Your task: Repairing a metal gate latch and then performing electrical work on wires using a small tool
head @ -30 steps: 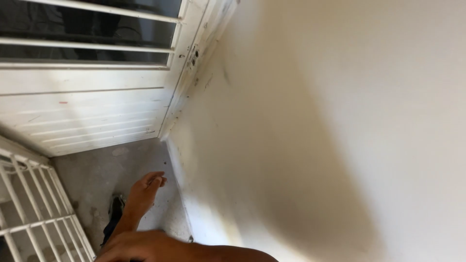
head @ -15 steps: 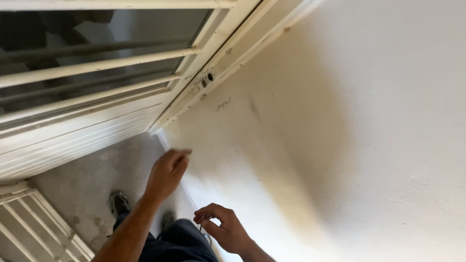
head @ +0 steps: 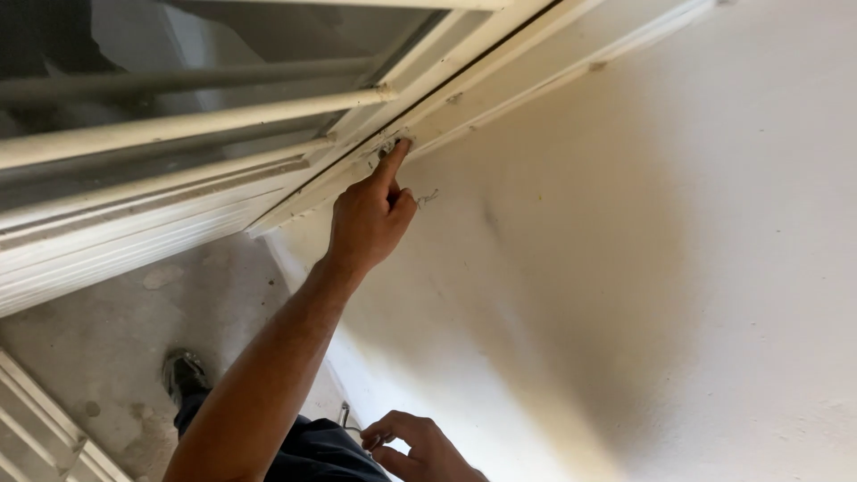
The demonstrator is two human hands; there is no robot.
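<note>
Door frame (head: pixel 500 98) probed | left hand (head: pixel 369 217) raised, forefinger pressed to a small fitting (head: pixel 390 145) on the frame, other fingers curled | right hand (head: pixel 418 449) held low below it, loosely closed on a thin metal piece (head: pixel 345 416) | next judged: steady aim at the fitting.

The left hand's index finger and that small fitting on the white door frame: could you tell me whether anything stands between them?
Nothing visible does. The left hand is raised with its index fingertip already on the small fitting on the white door frame. The right hand is low down, holding a small metal piece, well clear of it.
</note>
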